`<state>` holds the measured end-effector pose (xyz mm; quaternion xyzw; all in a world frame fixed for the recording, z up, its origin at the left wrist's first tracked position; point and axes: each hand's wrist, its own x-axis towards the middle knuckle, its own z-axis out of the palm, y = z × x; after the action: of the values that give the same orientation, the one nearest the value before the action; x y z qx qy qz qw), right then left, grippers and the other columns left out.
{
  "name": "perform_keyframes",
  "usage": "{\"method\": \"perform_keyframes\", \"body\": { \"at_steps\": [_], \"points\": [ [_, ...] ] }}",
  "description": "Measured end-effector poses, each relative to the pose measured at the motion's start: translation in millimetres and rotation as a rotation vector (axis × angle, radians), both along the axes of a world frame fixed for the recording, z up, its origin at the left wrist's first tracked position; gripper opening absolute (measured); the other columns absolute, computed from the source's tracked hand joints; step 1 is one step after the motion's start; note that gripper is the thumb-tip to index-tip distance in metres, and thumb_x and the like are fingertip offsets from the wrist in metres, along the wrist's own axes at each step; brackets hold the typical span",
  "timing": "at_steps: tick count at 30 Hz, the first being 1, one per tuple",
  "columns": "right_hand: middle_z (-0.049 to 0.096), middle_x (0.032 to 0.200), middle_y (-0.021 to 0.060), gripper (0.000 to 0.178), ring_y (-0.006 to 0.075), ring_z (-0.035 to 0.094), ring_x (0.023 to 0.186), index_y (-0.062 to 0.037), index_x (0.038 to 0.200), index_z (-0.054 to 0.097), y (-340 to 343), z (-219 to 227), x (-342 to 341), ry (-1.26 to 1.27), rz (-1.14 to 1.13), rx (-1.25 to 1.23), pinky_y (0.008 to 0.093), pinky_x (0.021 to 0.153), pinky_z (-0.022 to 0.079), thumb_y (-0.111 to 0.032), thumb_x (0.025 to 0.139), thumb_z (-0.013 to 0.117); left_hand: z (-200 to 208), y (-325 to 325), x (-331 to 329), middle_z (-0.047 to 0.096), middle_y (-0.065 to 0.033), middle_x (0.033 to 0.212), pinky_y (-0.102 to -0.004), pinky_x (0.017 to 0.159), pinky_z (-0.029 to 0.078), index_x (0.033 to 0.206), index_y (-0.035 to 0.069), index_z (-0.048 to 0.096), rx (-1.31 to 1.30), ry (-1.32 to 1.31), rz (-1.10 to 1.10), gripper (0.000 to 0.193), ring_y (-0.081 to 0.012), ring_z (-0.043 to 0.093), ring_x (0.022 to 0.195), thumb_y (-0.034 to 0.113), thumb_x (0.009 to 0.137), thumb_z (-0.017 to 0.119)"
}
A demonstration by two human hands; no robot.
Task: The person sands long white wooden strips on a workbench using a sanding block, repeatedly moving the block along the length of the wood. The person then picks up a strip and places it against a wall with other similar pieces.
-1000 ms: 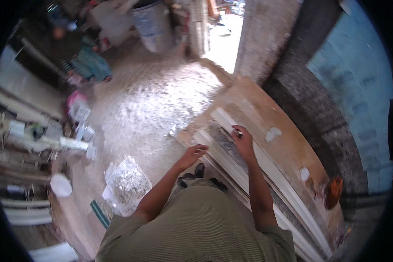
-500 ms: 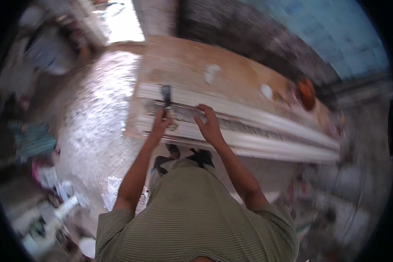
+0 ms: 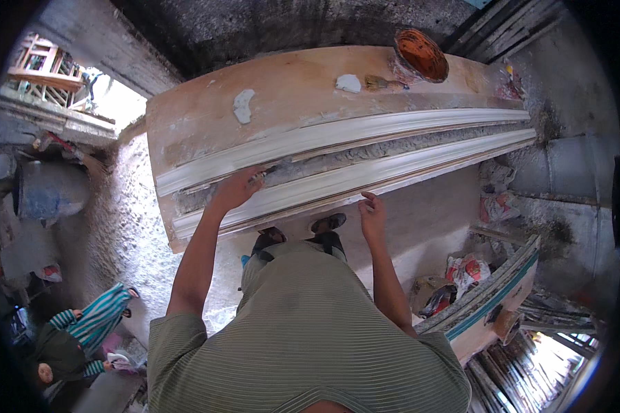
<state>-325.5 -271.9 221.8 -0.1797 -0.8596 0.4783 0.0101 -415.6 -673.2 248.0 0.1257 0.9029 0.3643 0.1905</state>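
Two long white mouldings lie side by side along a tan tabletop (image 3: 289, 76), the far moulding (image 3: 323, 134) and the near moulding (image 3: 406, 165). A rough grey strip (image 3: 365, 149) runs between them. My left hand (image 3: 235, 191) is closed on a putty knife (image 3: 258, 177) over the left part of this strip. The knife's dark blade points right, and its handle is mostly hidden in my fingers. My right hand (image 3: 372, 212) hangs just off the near table edge, fingers loosely bent and a little apart, with nothing visible in it.
Along the tabletop's far side are white patches (image 3: 243, 107), a brush (image 3: 384, 83) and an orange-lined bucket (image 3: 421, 56). At right, boards (image 3: 489, 296) lean near a plastic bag (image 3: 468, 270). A person in striped clothing (image 3: 100, 323) is at lower left; a blue drum (image 3: 51, 189) stands at left.
The view has turned, so the table now slants up to the right. My left hand has tilted the putty knife down to the strip. My right hand has come off the mouldings toward me.
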Motion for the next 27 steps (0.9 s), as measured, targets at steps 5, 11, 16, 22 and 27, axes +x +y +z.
{"method": "perform_keyframes", "body": {
  "at_steps": [5,11,16,22,27],
  "points": [
    [0.065,0.116,0.0093,0.032,0.0207,0.062,0.101,-0.0044,0.123,0.064,90.8,-74.1,-1.6,-0.086,-0.212,-0.203,0.0356,0.084,0.052,-0.019,0.095,0.066,9.7,44.6,-34.8,0.067,-0.0144,0.123,-0.0433,0.09,0.053,0.134,0.02,0.058,-0.185,-0.057,0.013,0.039,-0.033,0.068,0.103,0.037,0.098,0.059],
    [0.064,0.111,0.0102,0.043,0.0243,0.063,0.097,-0.0066,0.127,0.06,212.5,-212.5,70.8,-0.473,-0.8,-0.551,0.0359,0.073,0.053,-0.029,0.091,0.066,10.0,129.1,-73.9,0.068,-0.012,0.123,-0.0433,0.091,0.052,0.132,0.019,0.059,-0.231,0.018,-0.073,0.036,-0.0343,0.067,0.105,0.035,0.1,0.058],
    [0.065,0.099,0.0126,0.034,0.0271,0.064,0.091,-0.007,0.112,0.063,234.7,-270.7,166.8,-0.138,-1.966,-1.181,0.0395,0.061,0.055,-0.032,0.089,0.065,1.8,232.6,-111.5,0.064,-0.0149,0.129,-0.0443,0.094,0.05,0.133,0.018,0.058,-0.261,0.057,-0.127,0.036,-0.0355,0.064,0.113,0.033,0.101,0.055],
    [0.071,0.083,0.0135,0.024,0.0335,0.07,0.083,-0.0051,0.097,0.071,284.0,-284.8,268.5,-0.782,-0.873,-0.215,0.0419,0.077,0.059,-0.026,0.087,0.064,-4.8,372.0,-152.9,0.068,-0.0205,0.115,-0.048,0.09,0.051,0.132,0.015,0.057,-0.253,0.056,-0.148,0.036,-0.0382,0.066,0.106,0.029,0.099,0.058],
    [0.071,0.082,0.0125,0.016,0.0248,0.072,0.084,-0.0042,0.093,0.072,285.1,-297.2,324.2,-0.529,-0.734,0.336,0.0422,0.074,0.06,-0.016,0.085,0.065,-19.5,473.5,-195.5,0.068,-0.025,0.11,-0.0487,0.09,0.051,0.13,0.012,0.058,-0.145,0.239,-0.279,0.034,-0.0419,0.065,0.105,0.024,0.098,0.06]
  ]
}}
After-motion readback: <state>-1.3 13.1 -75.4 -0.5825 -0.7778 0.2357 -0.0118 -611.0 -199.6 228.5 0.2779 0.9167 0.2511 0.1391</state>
